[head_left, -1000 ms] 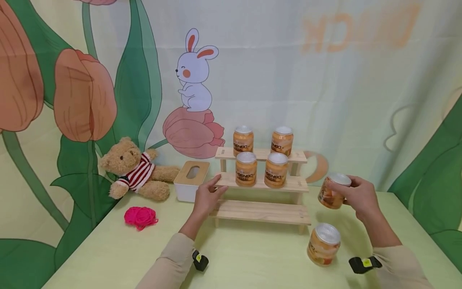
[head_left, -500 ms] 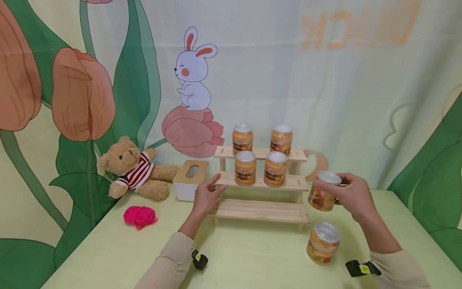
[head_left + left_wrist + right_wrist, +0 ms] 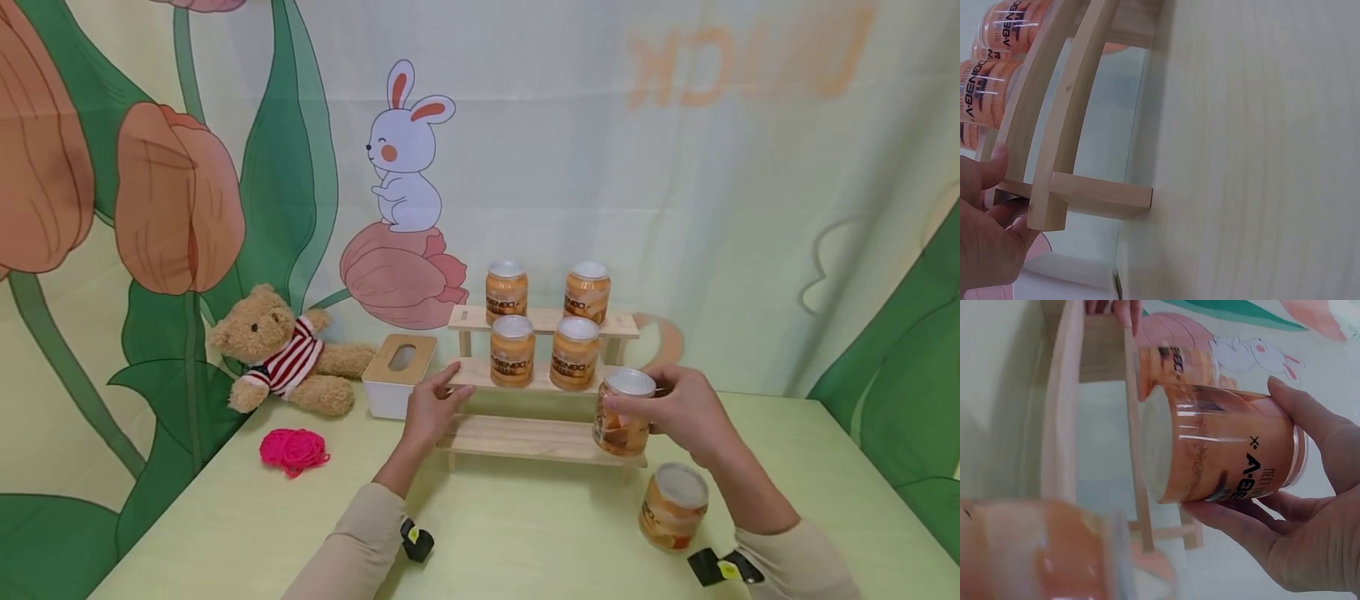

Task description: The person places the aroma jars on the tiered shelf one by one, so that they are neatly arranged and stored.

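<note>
My right hand [image 3: 693, 414] holds an orange can [image 3: 619, 435] with a silver lid, in the air before the right end of the three-tier wooden display rack [image 3: 517, 437]. In the right wrist view the thumb and fingers pinch this can [image 3: 1229, 453] from two sides. My left hand [image 3: 431, 412] grips the left end of the rack's middle tier; in the left wrist view its thumb lies on the board [image 3: 1029, 119] and its fingers are below. Two like cans stand on the middle tier, one of them the can [image 3: 512, 354] at left. Two more stand on the top tier.
Another can [image 3: 673, 508] stands on the table, right of the rack's front. Left of the rack are a white tissue box [image 3: 386, 398] with a wooden lid, a teddy bear [image 3: 300, 354] and pink yarn [image 3: 292, 450]. A printed curtain [image 3: 525, 167] hangs behind.
My right hand has carried the can leftward and slightly down, from right of the rack to in front of its right end. My left hand stays on the rack.
</note>
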`<action>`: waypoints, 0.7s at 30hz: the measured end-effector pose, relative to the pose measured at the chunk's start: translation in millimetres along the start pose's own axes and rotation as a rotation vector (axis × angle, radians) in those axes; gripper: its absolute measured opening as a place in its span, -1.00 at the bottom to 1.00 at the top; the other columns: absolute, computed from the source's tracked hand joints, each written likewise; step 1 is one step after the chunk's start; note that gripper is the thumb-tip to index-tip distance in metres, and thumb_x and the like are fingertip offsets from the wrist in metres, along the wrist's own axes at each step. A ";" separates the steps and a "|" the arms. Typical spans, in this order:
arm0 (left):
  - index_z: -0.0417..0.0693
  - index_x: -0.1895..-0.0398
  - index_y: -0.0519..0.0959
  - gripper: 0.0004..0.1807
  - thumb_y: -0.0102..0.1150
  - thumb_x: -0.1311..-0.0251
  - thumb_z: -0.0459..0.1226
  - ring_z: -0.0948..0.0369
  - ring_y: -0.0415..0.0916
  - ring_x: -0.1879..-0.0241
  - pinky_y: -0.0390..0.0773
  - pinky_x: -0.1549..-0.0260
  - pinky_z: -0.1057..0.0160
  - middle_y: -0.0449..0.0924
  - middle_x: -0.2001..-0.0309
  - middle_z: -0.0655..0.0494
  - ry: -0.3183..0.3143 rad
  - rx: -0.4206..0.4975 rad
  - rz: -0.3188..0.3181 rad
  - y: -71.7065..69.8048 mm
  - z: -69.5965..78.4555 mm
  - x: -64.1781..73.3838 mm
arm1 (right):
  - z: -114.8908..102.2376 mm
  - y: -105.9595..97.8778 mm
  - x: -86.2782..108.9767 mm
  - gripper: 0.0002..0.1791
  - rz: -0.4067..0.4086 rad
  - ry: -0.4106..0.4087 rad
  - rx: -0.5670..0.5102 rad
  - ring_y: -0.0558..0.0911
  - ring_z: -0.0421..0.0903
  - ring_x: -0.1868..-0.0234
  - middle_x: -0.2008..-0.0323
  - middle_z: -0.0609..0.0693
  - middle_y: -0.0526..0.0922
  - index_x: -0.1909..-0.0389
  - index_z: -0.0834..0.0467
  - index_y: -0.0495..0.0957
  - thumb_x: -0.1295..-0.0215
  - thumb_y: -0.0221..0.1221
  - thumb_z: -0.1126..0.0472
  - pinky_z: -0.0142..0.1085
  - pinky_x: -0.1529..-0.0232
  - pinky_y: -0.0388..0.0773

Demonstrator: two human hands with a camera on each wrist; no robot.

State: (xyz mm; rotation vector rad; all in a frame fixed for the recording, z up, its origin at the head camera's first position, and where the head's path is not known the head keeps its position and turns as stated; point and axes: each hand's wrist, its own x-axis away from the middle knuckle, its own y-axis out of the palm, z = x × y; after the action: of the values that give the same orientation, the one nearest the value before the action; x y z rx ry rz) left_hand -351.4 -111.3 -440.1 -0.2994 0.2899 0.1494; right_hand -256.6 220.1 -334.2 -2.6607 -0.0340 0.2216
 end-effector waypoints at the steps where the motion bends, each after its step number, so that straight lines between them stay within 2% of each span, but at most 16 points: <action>1: -0.06 -0.34 0.51 -0.43 0.36 -0.26 -0.21 0.13 0.63 0.05 0.47 0.47 0.46 0.51 -0.28 -0.05 0.002 0.003 0.001 0.1 0.2 0.0 | -1.2 4.6 0.2 -0.30 0.002 0.000 -0.001 0.62 -0.04 0.23 0.14 0.14 0.63 -0.03 0.33 0.52 -0.06 0.51 -0.07 -0.17 0.29 0.63; 5: -0.06 -0.35 0.51 -0.42 0.37 -0.25 -0.22 0.13 0.63 0.03 0.47 0.47 0.46 0.49 -0.29 -0.03 0.007 0.008 0.000 0.2 -1.3 -0.3 | -4.0 25.3 -0.6 -0.28 0.010 -0.002 -0.012 0.62 -0.03 0.25 0.14 0.14 0.65 -0.04 0.31 0.55 0.01 0.55 -0.08 -0.18 0.31 0.61; 10: -0.06 -0.35 0.50 -0.42 0.36 -0.26 -0.22 0.12 0.64 0.03 0.52 0.43 0.45 0.49 -0.29 -0.03 0.014 0.002 -0.009 0.4 -1.7 -0.5 | -6.4 52.5 -5.2 -0.34 -0.002 -0.019 -0.023 0.62 -0.03 0.28 0.20 0.11 0.68 0.09 0.28 0.59 0.10 0.59 -0.06 -0.21 0.33 0.59; 21: -0.09 -0.34 0.50 -0.42 0.37 -0.25 -0.24 0.13 0.64 0.09 0.46 0.51 0.46 0.51 -0.27 -0.08 0.020 0.007 -0.012 -0.8 -0.6 -0.9 | -13.6 100.9 -20.0 -0.37 0.017 -0.062 0.053 0.63 -0.08 0.34 0.31 0.03 0.69 0.18 0.26 0.63 0.18 0.62 -0.05 -0.23 0.34 0.57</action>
State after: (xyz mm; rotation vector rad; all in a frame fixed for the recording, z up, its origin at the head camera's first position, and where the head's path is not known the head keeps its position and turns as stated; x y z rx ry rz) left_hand -352.3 -112.4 -440.1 -0.2954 0.3083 0.1332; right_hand -275.5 122.9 -365.2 -2.6014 -0.0246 0.3060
